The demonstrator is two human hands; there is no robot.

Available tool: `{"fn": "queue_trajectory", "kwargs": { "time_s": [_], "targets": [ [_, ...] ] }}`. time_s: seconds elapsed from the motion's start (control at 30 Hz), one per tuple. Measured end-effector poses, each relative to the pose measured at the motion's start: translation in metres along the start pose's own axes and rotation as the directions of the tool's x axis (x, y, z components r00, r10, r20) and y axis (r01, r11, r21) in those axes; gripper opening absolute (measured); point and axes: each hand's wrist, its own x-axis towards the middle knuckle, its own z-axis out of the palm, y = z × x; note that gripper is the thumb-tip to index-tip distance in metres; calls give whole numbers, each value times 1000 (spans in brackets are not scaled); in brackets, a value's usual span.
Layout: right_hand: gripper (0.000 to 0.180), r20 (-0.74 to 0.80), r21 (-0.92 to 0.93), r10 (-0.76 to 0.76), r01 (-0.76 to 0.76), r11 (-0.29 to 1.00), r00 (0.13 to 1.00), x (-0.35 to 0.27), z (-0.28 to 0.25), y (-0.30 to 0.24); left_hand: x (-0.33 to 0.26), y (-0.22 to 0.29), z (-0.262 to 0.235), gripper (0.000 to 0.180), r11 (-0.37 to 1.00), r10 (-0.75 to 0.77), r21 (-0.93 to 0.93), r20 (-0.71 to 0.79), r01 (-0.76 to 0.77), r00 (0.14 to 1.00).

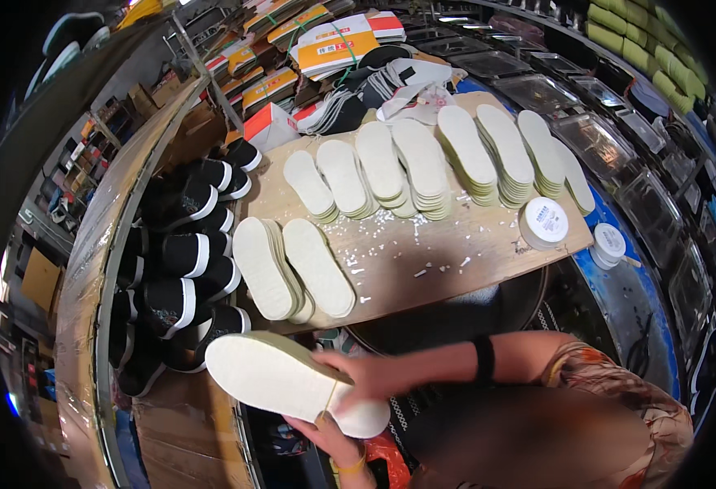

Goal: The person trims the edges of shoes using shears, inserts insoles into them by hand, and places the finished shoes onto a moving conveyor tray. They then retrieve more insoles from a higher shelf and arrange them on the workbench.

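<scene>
A thick stack of cream-white insoles (268, 371) is held off the near edge of the board, tilted with its broad end to the left. A thin yellowish band crosses it near the narrower end. My left hand (325, 438) grips the stack from below, its fingertips close to the band. My right hand (354, 379), slightly blurred, is closed over the upper edge beside the band; some of its fingers are hidden. Just beyond, two more insole piles (319, 269) lie on the wooden board (399, 281).
Several insole stacks (419, 163) line the board's far side, among white scraps. A round white tub (544, 222) stands at its right corner, another tub (608, 244) beyond on a blue surface. Black shoes (170, 306) crowd the left side. Flattened cartons (333, 49) are piled behind.
</scene>
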Motion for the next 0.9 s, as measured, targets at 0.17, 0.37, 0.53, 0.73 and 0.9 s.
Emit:
{"fn": "queue_trajectory", "kwargs": {
  "time_s": [0.17, 0.37, 0.53, 0.73, 0.9],
  "targets": [
    [106, -245, 52, 70, -59, 997, 967, -68, -16, 19, -3, 13, 42, 48, 968, 178, 153, 134, -198, 975],
    [100, -199, 7, 174, -177, 984, 964, -116, -78, 6, -25, 51, 54, 30, 897, -392, 294, 874, 331, 288],
    [96, 63, -278, 399, -368, 887, 915, -127, -69, 3, -19, 72, 67, 41, 662, -519, 586, 808, 468, -278],
    [98, 453, -81, 382, -390, 917, 806, -150, -110, -5, 49, 93, 11, 107, 848, 200, -521, 482, 95, 853],
    [86, 84, 325, 282, -294, 899, 956, -107, -125, -21, 73, 27, -3, 64, 999, 16, -38, 127, -11, 992]
  ]
}}
